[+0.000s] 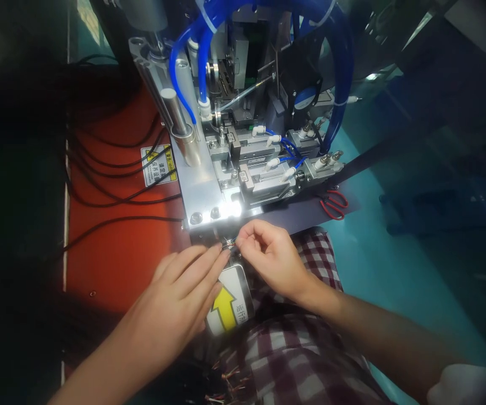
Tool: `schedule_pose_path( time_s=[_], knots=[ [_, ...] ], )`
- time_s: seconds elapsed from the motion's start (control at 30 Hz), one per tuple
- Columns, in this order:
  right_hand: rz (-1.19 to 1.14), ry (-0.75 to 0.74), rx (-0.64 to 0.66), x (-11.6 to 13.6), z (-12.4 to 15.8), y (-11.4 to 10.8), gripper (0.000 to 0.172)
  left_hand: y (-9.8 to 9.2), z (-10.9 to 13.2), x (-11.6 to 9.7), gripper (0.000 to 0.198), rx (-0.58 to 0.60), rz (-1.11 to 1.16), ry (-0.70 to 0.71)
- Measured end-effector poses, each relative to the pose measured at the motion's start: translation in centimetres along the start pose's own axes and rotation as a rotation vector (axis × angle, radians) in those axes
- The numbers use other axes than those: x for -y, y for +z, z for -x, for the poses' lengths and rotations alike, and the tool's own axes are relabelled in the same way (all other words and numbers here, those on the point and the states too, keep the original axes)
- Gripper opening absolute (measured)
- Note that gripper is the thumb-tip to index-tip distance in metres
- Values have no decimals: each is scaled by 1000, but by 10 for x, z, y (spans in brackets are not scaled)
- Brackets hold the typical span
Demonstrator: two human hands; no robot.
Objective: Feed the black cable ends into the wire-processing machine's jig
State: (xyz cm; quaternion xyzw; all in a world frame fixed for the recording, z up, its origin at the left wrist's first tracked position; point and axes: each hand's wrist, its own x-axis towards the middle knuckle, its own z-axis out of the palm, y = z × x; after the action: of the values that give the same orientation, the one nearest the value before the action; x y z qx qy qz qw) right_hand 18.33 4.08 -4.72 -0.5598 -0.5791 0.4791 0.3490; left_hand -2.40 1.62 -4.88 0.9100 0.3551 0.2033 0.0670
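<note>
At the front edge of a metal machine, my right hand [272, 256] is closed in a pinch with its fingers curled. Between its thumb and index fingertips are the ends of what look like thin wires [229, 243]; they are too small to make out well. My left hand [184, 287] comes in from the lower left, palm down, its fingers stretched forward. Its foremost fingertips touch or nearly touch the same wires, just left of the right fingertips. Whether the left thumb grips anything underneath is hidden. A white label with a yellow arrow [226, 309] lies below both hands.
Behind the hands stands the machine's silver plate [203, 197], with metal slides and blue air hoses [338, 73]. Red-handled snips [334, 205] lie at its right. Black cables [112, 163] cross an orange surface [120, 270] on the left. Checkered cloth [297, 354] covers the lap.
</note>
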Motion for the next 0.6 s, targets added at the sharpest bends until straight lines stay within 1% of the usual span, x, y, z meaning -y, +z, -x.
schedule_pose_path(
  time_s=[0.23, 0.37, 0.6],
  knots=[
    [-22, 21, 10, 1, -2, 0, 13, 0, 0, 2, 54, 0, -6, 30],
    [10, 2, 3, 2, -3, -1, 10, -2, -1, 2, 48, 22, -26, 41],
    [18, -12, -10, 4, -2, -2, 12, -8, -7, 2, 39, 48, -61, 80]
  ],
)
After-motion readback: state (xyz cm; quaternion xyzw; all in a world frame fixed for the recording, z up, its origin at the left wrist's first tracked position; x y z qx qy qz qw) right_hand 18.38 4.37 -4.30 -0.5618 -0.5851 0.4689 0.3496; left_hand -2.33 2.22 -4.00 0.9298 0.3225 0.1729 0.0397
